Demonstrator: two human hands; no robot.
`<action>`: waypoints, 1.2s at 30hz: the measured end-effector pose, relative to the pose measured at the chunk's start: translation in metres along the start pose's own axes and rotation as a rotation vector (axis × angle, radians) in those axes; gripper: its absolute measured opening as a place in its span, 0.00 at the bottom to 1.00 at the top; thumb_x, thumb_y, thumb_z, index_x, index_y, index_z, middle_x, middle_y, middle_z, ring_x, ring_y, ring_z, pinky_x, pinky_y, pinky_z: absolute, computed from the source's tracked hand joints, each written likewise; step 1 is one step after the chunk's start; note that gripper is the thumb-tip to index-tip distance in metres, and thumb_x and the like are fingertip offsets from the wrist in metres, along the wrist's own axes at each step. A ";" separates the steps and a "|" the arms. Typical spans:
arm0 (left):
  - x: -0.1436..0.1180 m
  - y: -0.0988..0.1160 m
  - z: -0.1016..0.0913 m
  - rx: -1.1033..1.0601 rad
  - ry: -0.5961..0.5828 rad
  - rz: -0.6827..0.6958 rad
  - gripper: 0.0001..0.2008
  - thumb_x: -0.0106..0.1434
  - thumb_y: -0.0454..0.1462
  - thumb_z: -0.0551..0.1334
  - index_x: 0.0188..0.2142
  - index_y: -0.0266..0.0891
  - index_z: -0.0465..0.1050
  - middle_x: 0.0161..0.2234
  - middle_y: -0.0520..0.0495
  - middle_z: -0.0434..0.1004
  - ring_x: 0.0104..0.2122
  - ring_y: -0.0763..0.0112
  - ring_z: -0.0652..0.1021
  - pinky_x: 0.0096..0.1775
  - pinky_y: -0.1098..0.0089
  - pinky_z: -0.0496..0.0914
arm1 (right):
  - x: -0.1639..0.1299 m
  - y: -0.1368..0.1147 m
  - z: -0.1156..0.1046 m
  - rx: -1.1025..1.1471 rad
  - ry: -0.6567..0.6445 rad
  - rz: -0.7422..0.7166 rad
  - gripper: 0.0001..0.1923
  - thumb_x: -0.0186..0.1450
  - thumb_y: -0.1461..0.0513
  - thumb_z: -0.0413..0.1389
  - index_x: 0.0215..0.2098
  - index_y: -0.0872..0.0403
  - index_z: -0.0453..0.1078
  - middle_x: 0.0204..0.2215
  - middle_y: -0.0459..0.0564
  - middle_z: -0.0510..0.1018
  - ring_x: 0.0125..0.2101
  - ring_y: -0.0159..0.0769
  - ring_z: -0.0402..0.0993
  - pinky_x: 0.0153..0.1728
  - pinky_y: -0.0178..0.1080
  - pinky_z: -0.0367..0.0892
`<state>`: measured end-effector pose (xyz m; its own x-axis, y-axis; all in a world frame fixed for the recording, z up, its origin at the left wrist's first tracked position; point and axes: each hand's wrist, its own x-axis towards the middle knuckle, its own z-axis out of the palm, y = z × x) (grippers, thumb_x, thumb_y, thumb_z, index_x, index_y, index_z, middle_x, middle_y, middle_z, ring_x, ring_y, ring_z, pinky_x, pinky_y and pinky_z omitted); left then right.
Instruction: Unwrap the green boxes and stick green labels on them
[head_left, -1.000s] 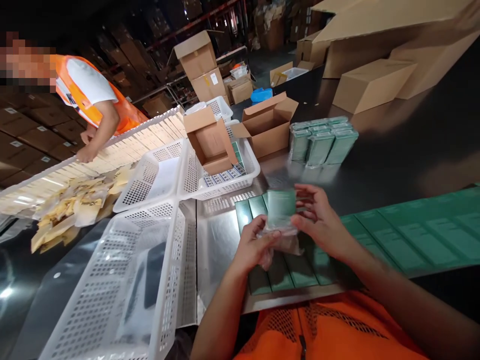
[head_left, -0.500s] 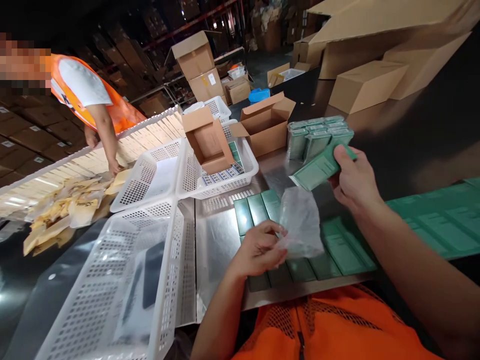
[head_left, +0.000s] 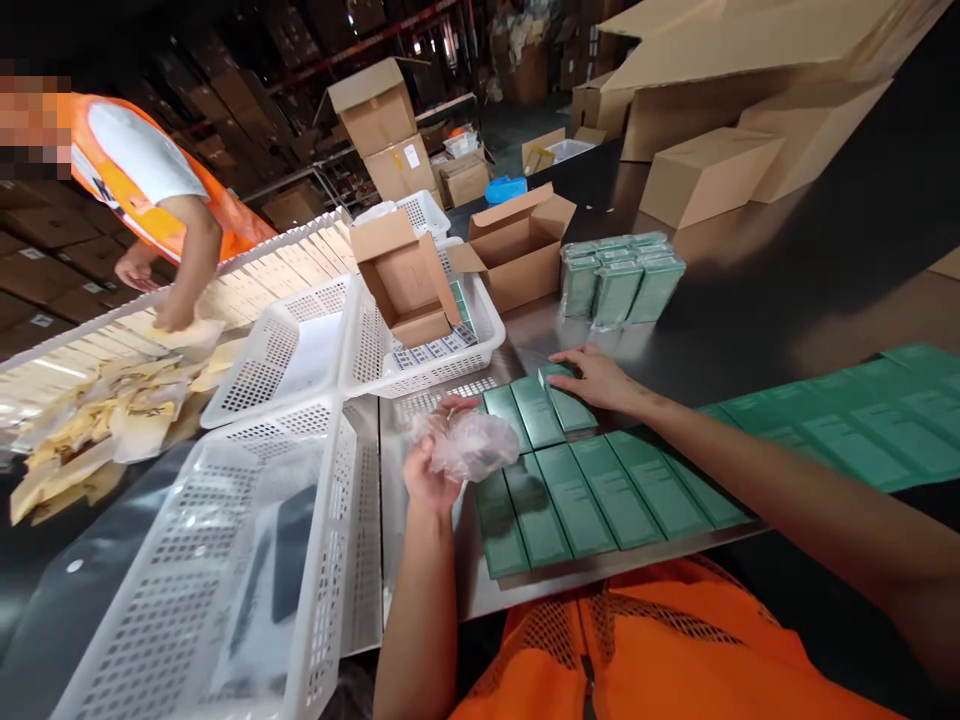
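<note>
- Nearest in, at six o'clock, the person's orange vest (head_left: 660, 660), and just beyond it a row of flat green boxes (head_left: 600, 500) lying side by side on the shiny metal table (head_left: 427, 500), long axes running toward twelve.
- Left hand (head_left: 431, 470) is up at nine o'clock of that row — fingers closed round a crumpled clear plastic bag (head_left: 472, 443), held just above the table edge of the boxes.
- Right hand (head_left: 592, 378) lies flat, fingers spread and pressing on one green box (head_left: 566, 405) at the far end of the second row; that box sits at three o'clock of the bag, long axis slanting toward eleven, and the right hand is the nearer one — it is already touching.
- At nine o'clock, white perforated baskets (head_left: 225, 560), one with an open cardboard box (head_left: 405, 280) tipped inside.
- Farther, at twelve, a wrapped bundle of green boxes (head_left: 619, 280) stands upright.
- Far at ten o'clock, a co-worker's hand (head_left: 172, 318) rests on yellowish packets.
</note>
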<state>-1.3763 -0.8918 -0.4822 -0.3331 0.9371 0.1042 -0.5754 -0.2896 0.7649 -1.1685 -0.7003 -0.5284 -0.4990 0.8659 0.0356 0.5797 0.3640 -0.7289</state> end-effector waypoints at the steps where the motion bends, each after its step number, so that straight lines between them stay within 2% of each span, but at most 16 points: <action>1: -0.001 -0.001 0.001 0.017 -0.004 -0.045 0.17 0.41 0.45 0.76 0.30 0.42 0.79 0.41 0.44 0.80 0.43 0.59 0.79 0.40 0.62 0.77 | -0.001 0.000 0.000 -0.035 -0.026 -0.020 0.22 0.63 0.56 0.65 0.53 0.55 0.76 0.47 0.58 0.76 0.42 0.45 0.75 0.49 0.45 0.71; 3: -0.002 -0.003 0.003 0.051 0.035 -0.130 0.22 0.39 0.38 0.77 0.37 0.43 0.80 0.43 0.43 0.81 0.44 0.56 0.81 0.39 0.62 0.78 | -0.003 -0.001 -0.002 -0.090 -0.087 -0.053 0.25 0.64 0.56 0.64 0.58 0.55 0.74 0.50 0.60 0.74 0.43 0.45 0.76 0.49 0.45 0.71; 5: -0.002 -0.004 0.003 0.055 0.111 -0.156 0.20 0.38 0.36 0.77 0.33 0.43 0.77 0.35 0.47 0.81 0.32 0.63 0.82 0.28 0.69 0.76 | -0.006 -0.002 -0.006 -0.133 -0.142 -0.074 0.28 0.64 0.56 0.63 0.61 0.57 0.72 0.52 0.62 0.73 0.44 0.47 0.76 0.50 0.46 0.71; 7: -0.001 -0.005 0.000 0.030 0.156 -0.137 0.19 0.39 0.36 0.77 0.30 0.44 0.72 0.26 0.54 0.78 0.21 0.73 0.76 0.20 0.76 0.67 | -0.009 -0.002 -0.010 -0.165 -0.183 -0.088 0.30 0.64 0.56 0.63 0.63 0.58 0.70 0.53 0.63 0.72 0.45 0.49 0.76 0.51 0.47 0.71; 12: 0.004 -0.005 -0.012 -0.009 0.067 -0.089 0.14 0.42 0.40 0.73 0.28 0.42 0.73 0.15 0.59 0.61 0.14 0.79 0.62 0.17 0.77 0.59 | -0.011 -0.001 -0.013 -0.210 -0.232 -0.124 0.35 0.64 0.52 0.62 0.66 0.59 0.67 0.54 0.64 0.72 0.50 0.54 0.75 0.55 0.48 0.70; 16: 0.004 -0.004 -0.013 -0.047 0.058 -0.059 0.24 0.49 0.52 0.71 0.15 0.39 0.65 0.13 0.56 0.58 0.14 0.78 0.62 0.17 0.74 0.61 | -0.009 0.002 -0.007 -0.241 -0.209 -0.150 0.36 0.61 0.50 0.64 0.63 0.57 0.69 0.53 0.62 0.73 0.51 0.54 0.75 0.56 0.49 0.70; 19: 0.003 -0.006 -0.008 -0.022 0.178 -0.057 0.29 0.47 0.50 0.76 0.12 0.39 0.58 0.11 0.57 0.57 0.12 0.79 0.63 0.16 0.74 0.60 | 0.003 0.000 -0.016 -0.281 -0.064 -0.162 0.42 0.59 0.51 0.66 0.67 0.56 0.63 0.62 0.65 0.65 0.60 0.61 0.67 0.60 0.55 0.67; 21: 0.002 -0.009 -0.003 0.052 0.251 -0.049 0.24 0.46 0.49 0.78 0.17 0.39 0.66 0.13 0.57 0.64 0.13 0.76 0.69 0.17 0.75 0.62 | 0.019 -0.006 -0.034 -0.313 0.100 -0.175 0.45 0.61 0.53 0.65 0.70 0.59 0.55 0.69 0.69 0.53 0.68 0.67 0.52 0.65 0.62 0.57; 23: 0.001 -0.011 0.001 0.142 0.283 -0.012 0.20 0.47 0.47 0.78 0.35 0.41 0.79 0.23 0.54 0.77 0.19 0.71 0.78 0.22 0.74 0.69 | 0.037 -0.011 -0.057 -0.342 0.252 -0.189 0.42 0.64 0.59 0.63 0.71 0.61 0.52 0.73 0.68 0.44 0.71 0.66 0.38 0.68 0.66 0.44; 25: 0.000 -0.012 0.004 0.215 0.273 0.030 0.32 0.48 0.44 0.79 0.52 0.48 0.76 0.39 0.49 0.84 0.28 0.67 0.83 0.30 0.71 0.75 | 0.052 -0.014 -0.078 -0.355 0.347 -0.199 0.32 0.66 0.64 0.58 0.67 0.60 0.58 0.73 0.65 0.44 0.73 0.62 0.30 0.69 0.67 0.35; 27: 0.000 -0.014 0.004 0.265 0.249 0.048 0.37 0.48 0.43 0.79 0.57 0.50 0.74 0.45 0.47 0.84 0.29 0.68 0.83 0.34 0.69 0.76 | 0.059 -0.012 -0.091 -0.342 0.393 -0.206 0.17 0.69 0.65 0.54 0.56 0.58 0.66 0.70 0.65 0.55 0.73 0.60 0.34 0.68 0.69 0.34; 29: -0.001 -0.015 0.003 0.283 0.233 0.043 0.34 0.48 0.47 0.79 0.55 0.47 0.76 0.34 0.51 0.83 0.22 0.75 0.78 0.28 0.74 0.72 | 0.055 -0.008 -0.095 -0.309 0.404 -0.219 0.05 0.71 0.62 0.53 0.43 0.54 0.69 0.60 0.64 0.72 0.70 0.61 0.48 0.66 0.70 0.41; 31: -0.001 -0.016 0.002 0.270 0.217 0.018 0.30 0.47 0.55 0.77 0.46 0.42 0.81 0.18 0.58 0.69 0.15 0.80 0.67 0.20 0.77 0.62 | 0.043 -0.005 -0.092 -0.267 0.395 -0.231 0.07 0.69 0.58 0.56 0.33 0.51 0.66 0.44 0.61 0.80 0.62 0.63 0.64 0.63 0.71 0.51; 33: -0.001 -0.018 0.003 0.251 0.206 -0.014 0.31 0.47 0.63 0.72 0.35 0.38 0.82 0.13 0.61 0.55 0.13 0.81 0.58 0.17 0.77 0.55 | 0.025 -0.007 -0.085 -0.217 0.393 -0.235 0.10 0.66 0.55 0.58 0.32 0.50 0.66 0.37 0.59 0.79 0.50 0.62 0.74 0.57 0.70 0.60; 34: -0.001 -0.018 0.004 0.257 0.202 -0.038 0.33 0.47 0.65 0.70 0.32 0.37 0.82 0.12 0.61 0.52 0.13 0.81 0.56 0.16 0.76 0.53 | 0.013 -0.010 -0.079 -0.185 0.411 -0.230 0.11 0.65 0.52 0.59 0.34 0.50 0.67 0.36 0.59 0.78 0.46 0.60 0.75 0.54 0.69 0.64; 36: -0.001 -0.021 0.006 0.287 0.210 -0.076 0.32 0.50 0.63 0.70 0.35 0.36 0.83 0.13 0.59 0.59 0.14 0.81 0.58 0.17 0.76 0.54 | -0.014 -0.020 -0.064 -0.101 0.459 -0.220 0.20 0.63 0.47 0.60 0.43 0.51 0.67 0.40 0.59 0.76 0.40 0.55 0.76 0.47 0.63 0.71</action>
<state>-1.3595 -0.8853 -0.4942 -0.4610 0.8847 -0.0698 -0.3811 -0.1264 0.9159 -1.1323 -0.6977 -0.4709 -0.2959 0.8180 0.4934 0.5633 0.5665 -0.6015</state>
